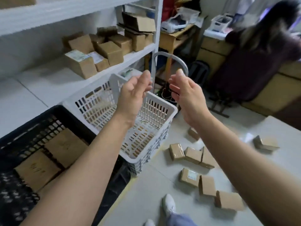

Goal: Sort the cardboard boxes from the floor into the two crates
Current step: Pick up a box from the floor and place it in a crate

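Both my hands are raised in front of me, palms facing each other, holding nothing. My left hand (133, 93) hovers over the white crate (164, 110), fingers loosely curled. My right hand (185, 93) is held just right of that crate's far corner. The white crate looks bare inside. The black crate (53, 115) at the lower left holds two flat cardboard boxes (65, 147). Several small cardboard boxes (192, 155) lie scattered on the pale floor at the lower right, one of them (267, 143) apart at the far right.
White shelving (141, 51) at the left carries more cardboard boxes. A hand-trolley handle (172, 57) rises behind the white crate. A person in dark clothes (254, 62) sits at desks at the upper right. My shoe (169, 206) shows at the bottom.
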### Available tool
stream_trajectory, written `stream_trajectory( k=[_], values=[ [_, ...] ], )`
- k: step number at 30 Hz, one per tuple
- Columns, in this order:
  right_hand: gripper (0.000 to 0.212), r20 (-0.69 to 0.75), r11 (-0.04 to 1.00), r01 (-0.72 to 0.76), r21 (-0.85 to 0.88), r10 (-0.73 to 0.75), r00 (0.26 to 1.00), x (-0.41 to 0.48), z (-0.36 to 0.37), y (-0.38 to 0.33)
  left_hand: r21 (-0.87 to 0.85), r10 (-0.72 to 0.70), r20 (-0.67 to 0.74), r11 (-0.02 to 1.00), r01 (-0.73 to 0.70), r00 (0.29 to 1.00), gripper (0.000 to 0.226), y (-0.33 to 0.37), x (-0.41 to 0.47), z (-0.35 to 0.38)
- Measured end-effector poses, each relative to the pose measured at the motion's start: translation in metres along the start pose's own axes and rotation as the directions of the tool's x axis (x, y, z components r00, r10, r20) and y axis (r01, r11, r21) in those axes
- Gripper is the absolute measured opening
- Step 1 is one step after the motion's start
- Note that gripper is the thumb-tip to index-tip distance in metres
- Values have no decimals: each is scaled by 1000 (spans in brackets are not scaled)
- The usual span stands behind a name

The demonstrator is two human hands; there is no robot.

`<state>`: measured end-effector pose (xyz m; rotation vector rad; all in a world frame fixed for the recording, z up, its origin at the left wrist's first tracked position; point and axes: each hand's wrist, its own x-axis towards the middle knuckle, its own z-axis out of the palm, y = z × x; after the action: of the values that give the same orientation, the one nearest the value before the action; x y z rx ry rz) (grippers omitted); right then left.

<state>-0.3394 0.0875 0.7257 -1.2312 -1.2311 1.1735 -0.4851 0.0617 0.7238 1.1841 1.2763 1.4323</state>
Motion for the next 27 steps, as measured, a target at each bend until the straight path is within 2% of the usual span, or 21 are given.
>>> stream_trajectory(
  k=[5, 10, 13, 20, 23, 27],
  values=[
    [32, -317, 1000, -5, -16, -1, 948, -40, -111, -4, -71, -36, 303, 996, 60, 952, 37, 3, -19, 93],
    [30, -501, 1000, -12, -3, 8, 866, -86, -190, -2, -73, -33, 500, 994, 80, 866, 49, 4, -45, 168],
    [30, -576, 1000, -25, -5, 18, 817, -114, -230, 1, -71, -35, 583, 993, 94, 812, 46, 4, -63, 210],
    [30, -704, 997, -49, 54, 73, 706, -171, -321, 13, -54, -100, 667, 982, 183, 739, 38, -2, -112, 295],
    [29, -722, 994, -47, 101, 106, 684, -184, -359, 23, -23, -122, 678, 982, 187, 725, 41, -7, -131, 327],
    [29, -714, 987, -54, 152, 148, 684, -193, -400, 39, -1, -145, 652, 981, 192, 744, 40, -17, -150, 363]
  ],
)
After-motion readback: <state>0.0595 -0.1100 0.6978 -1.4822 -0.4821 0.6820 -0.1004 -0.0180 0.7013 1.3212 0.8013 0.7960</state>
